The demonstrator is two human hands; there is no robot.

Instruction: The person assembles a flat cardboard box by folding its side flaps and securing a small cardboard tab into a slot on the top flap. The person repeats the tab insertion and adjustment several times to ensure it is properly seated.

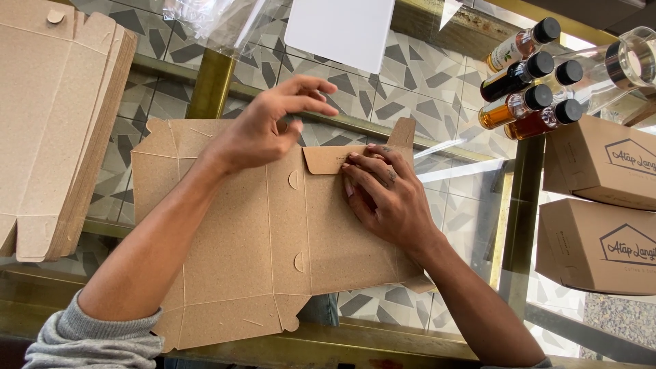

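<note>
Though light and stiff, the flat carton blank (273, 239) creases easily; our right hand (386, 198) presses its 12 o'clock tab (328, 158) with flat fingers, our left hand (263, 130) hovers half-curled, holding nothing.

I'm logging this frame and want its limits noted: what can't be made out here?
- Head view: the flat brown cardboard box blank is partly covered by the left hand and right hand, hiding the creases beneath.
- The stack of flat brown cardboard blanks is cut off by the left edge.
- The two folded brown cardboard boxes run off the right edge.
- The clear glass jar is cut off too.
</note>
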